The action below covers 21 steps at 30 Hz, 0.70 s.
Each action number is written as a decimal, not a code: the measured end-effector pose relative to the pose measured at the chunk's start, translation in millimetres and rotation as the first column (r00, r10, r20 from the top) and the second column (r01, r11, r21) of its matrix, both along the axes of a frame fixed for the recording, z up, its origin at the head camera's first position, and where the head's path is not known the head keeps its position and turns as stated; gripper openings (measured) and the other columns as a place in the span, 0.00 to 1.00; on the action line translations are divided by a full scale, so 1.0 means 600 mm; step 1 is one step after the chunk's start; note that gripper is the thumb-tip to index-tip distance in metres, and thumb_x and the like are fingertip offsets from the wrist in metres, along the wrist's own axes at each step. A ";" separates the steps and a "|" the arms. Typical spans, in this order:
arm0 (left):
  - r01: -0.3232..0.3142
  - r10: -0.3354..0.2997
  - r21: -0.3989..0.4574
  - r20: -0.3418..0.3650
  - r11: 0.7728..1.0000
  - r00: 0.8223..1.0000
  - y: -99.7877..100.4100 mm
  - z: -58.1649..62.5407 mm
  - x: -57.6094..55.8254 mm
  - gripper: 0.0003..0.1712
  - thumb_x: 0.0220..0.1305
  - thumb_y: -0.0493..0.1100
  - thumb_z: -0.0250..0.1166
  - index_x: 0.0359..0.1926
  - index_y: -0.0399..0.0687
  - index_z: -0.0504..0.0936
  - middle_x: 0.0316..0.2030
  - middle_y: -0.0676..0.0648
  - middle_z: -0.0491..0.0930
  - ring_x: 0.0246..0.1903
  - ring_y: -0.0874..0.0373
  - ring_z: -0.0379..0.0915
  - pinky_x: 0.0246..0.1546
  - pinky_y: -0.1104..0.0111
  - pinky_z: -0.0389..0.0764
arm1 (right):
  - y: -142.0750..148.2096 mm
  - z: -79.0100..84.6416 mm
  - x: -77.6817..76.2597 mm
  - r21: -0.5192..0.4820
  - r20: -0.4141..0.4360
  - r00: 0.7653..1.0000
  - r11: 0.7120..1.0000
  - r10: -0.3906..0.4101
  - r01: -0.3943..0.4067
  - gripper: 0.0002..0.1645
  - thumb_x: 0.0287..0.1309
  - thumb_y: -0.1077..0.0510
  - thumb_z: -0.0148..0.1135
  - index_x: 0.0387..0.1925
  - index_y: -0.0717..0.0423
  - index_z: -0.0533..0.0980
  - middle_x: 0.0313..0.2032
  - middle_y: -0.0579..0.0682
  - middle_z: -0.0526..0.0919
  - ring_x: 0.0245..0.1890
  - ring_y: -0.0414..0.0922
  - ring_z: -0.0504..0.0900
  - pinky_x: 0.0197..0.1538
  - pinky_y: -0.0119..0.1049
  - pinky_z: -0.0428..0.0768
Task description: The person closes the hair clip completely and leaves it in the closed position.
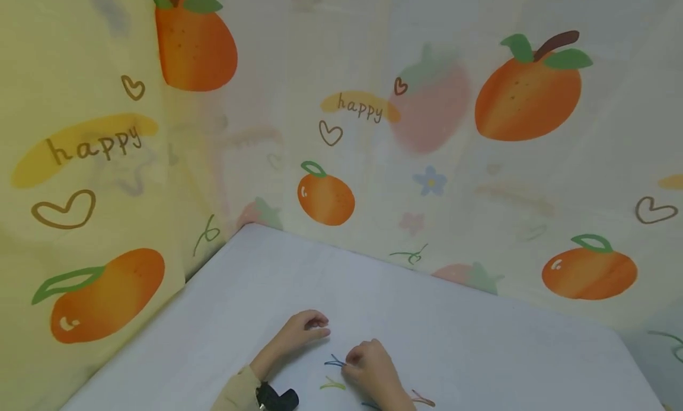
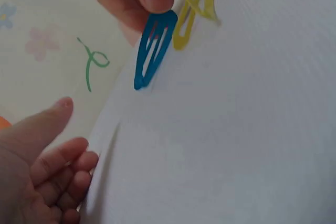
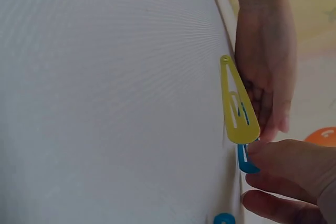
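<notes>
My right hand pinches the wide end of a blue snap hair clip between thumb and fingers, just over the white tabletop. In the left wrist view the narrow end of this blue clip points away from the fingertips. Beside it is a yellow snap hair clip; the right wrist view shows the yellow clip partly covering the blue one. To the left and slightly farther off, my left hand hovers with loosely bent fingers, holding nothing.
A brownish hair clip lies right of my right hand, and a dark blue clip shows partly below it. Fruit-printed curtains border the white tabletop at the left and back. A black device is on my left wrist.
</notes>
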<state>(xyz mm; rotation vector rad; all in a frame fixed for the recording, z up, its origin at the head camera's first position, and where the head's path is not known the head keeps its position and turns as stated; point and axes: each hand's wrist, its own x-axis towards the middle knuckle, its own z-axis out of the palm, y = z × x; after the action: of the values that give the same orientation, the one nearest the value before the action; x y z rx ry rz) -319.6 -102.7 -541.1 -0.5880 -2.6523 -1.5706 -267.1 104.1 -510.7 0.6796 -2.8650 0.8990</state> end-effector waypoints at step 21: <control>0.039 -0.019 0.046 -0.368 0.998 0.930 0.003 -0.006 0.022 0.08 0.53 0.39 0.64 0.37 0.45 0.81 0.41 0.47 0.77 0.43 0.50 0.70 0.45 0.56 0.67 | 0.016 0.001 0.007 -0.086 -0.145 0.987 0.995 -0.068 0.055 0.05 0.41 0.62 0.66 0.18 0.50 0.79 0.23 0.36 0.75 0.27 0.37 0.64 0.32 0.34 0.68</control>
<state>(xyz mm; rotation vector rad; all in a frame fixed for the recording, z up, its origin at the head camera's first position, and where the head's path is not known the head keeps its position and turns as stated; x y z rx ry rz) -306.6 -101.1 -544.9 -0.8296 -2.3281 -1.3699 -262.8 113.6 -509.9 0.6181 -2.6876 0.9114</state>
